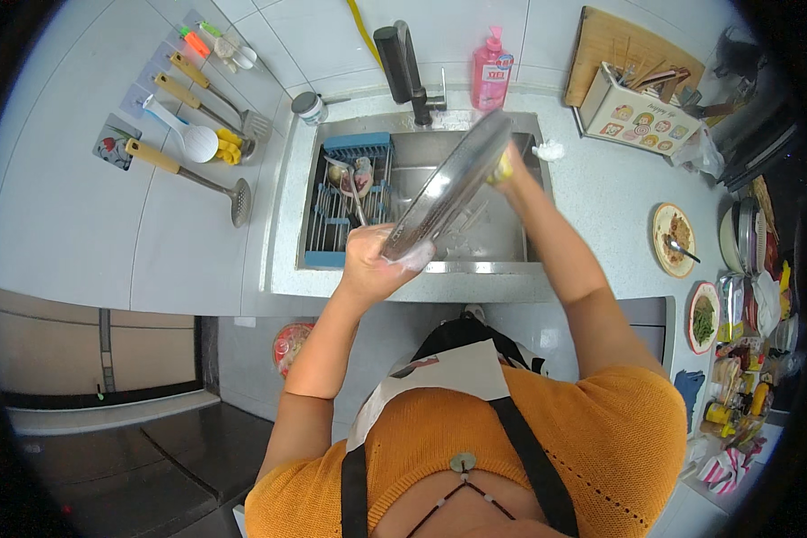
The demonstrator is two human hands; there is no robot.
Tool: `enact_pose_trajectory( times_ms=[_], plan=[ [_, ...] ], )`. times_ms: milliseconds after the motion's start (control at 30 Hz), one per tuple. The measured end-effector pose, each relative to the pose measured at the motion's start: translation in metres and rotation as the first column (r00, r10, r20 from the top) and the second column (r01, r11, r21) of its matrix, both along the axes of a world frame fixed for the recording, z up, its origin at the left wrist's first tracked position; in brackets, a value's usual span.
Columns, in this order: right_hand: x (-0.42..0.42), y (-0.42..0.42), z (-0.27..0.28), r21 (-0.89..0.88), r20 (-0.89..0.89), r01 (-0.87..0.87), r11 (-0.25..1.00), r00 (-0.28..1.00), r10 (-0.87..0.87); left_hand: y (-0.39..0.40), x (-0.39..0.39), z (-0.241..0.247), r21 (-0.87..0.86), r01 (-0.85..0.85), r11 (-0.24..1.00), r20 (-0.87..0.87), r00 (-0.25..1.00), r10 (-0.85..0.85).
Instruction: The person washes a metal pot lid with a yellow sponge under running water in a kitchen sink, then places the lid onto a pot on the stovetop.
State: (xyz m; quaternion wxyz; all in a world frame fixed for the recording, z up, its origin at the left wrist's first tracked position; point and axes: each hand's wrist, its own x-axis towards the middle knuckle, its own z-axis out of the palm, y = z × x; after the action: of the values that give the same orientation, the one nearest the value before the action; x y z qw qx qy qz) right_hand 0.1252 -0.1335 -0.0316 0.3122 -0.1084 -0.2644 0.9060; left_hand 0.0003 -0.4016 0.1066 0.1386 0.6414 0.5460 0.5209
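My left hand (380,262) grips the lower edge of a round, shiny metal pan or lid (447,185), with white suds at the fingers. The piece is tilted on edge above the steel sink (487,232). At its far right side my right hand (508,168) is closed on a yellow sponge or cloth (501,168), partly hidden behind the rim. A blue-ended drying rack (348,259) spans the sink's left part and holds a ladle and other utensils. Behind the sink stands a black faucet (420,101).
A pink soap bottle (491,74) stands behind the sink. Utensils, among them a skimmer (240,202), hang on the left wall. To the right are a utensil holder (635,118), a wooden cutting board (595,54) and a plate of food with a spoon (660,252).
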Motion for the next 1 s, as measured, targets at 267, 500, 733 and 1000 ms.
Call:
enact_pose_trajectory(
  times_ms=[267,500,733,1000],
  plan=[
    [0.014,-0.002,0.017,0.549,0.213,0.312,0.775,0.845,-0.491,0.020,-0.046,-0.047,-0.258,0.068,0.964,0.152,0.988,-0.029],
    [-0.031,-0.062,0.101,0.852,0.234,-0.503,-0.146,0.614,-0.754,0.072,-0.017,-0.037,-0.475,-0.136,0.869,-0.223,0.974,0.031],
    [-0.026,0.002,0.063,0.973,0.068,-0.200,-0.113,0.724,-0.687,0.046,-0.008,-0.021,-0.408,-0.099,0.908,-0.098,0.993,0.064],
    [-0.018,-0.033,0.012,-0.119,0.083,0.207,0.971,0.977,-0.198,0.014,-0.017,-0.015,0.068,-0.087,0.994,-0.003,0.996,0.087]
  ],
)
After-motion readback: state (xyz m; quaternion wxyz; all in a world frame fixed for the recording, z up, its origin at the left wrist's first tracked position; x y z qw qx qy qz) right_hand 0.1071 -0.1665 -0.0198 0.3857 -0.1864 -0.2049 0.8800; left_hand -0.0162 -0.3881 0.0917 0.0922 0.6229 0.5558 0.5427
